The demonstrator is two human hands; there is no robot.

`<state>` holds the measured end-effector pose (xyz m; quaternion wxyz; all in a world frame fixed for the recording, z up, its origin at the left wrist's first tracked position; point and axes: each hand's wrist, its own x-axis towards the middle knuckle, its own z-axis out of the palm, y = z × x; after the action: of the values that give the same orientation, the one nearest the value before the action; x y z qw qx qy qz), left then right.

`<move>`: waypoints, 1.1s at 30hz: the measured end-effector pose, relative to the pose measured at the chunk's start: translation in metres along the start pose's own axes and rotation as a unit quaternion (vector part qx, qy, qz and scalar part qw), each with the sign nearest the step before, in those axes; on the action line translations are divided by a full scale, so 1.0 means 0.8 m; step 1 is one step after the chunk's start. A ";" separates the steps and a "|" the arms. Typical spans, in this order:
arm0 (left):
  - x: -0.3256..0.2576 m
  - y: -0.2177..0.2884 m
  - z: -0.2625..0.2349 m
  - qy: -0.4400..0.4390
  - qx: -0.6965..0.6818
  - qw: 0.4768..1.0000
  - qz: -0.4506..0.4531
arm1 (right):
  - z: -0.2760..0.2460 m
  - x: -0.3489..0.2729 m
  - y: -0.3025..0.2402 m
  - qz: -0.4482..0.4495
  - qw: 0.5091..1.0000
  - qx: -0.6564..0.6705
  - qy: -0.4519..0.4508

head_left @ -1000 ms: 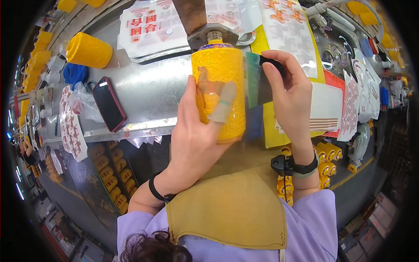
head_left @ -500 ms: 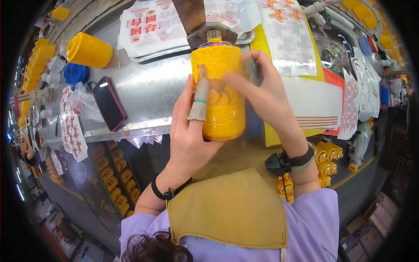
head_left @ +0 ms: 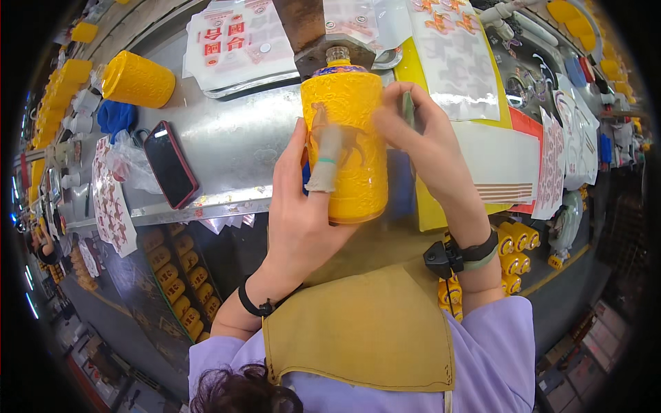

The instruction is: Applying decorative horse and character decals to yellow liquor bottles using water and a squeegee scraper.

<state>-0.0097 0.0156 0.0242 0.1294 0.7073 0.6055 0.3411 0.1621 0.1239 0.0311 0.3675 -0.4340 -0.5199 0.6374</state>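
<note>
The left hand [head_left: 299, 213] is curved round the left side of a yellow bottle [head_left: 365, 189], by which its fingers are held partly spread; a digit in a grey finger sheath [head_left: 326, 165] is laid, blurred, across the brown horse figure [head_left: 354, 141] on the front. The bottle is held upright at the centre, its neck at the notch of a metal fixture [head_left: 303, 27]. By the right hand [head_left: 423, 124], fingers bent, a thin green piece [head_left: 408, 108] is gripped at the bottle's right edge; whether the bottle is touched by the fingertips cannot be told. Brown horses are printed on a narrow sheet [head_left: 112, 199] at far left, large red characters on the white sheets [head_left: 268, 62] behind, and orange and grey horses on a clear sheet [head_left: 454, 82] at right. Compared with half a second earlier, the sheathed digit has been shifted slightly rightward, and the right thumb drawn back from the bottle's front.
</note>
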 end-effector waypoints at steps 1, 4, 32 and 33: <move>0.001 0.002 -0.001 0.000 0.000 1.000 0.000 | 0.001 -0.001 -0.003 0.022 0.999 0.042 0.000; 0.006 0.013 -0.002 -0.010 0.041 0.999 0.001 | -0.003 0.002 0.003 0.028 0.998 0.049 -0.019; -0.013 -0.013 0.012 0.073 -0.136 0.987 -0.049 | 0.002 -0.030 -0.049 -0.524 0.715 -0.438 -0.151; -0.014 -0.011 0.008 0.070 -0.123 0.989 -0.042 | 0.000 -0.012 -0.057 -0.465 0.751 -0.441 -0.160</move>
<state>-0.0131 0.0086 0.0108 0.1867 0.6346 0.5955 0.4560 0.1660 0.1238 0.0774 0.2975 -0.1443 -0.9320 0.1485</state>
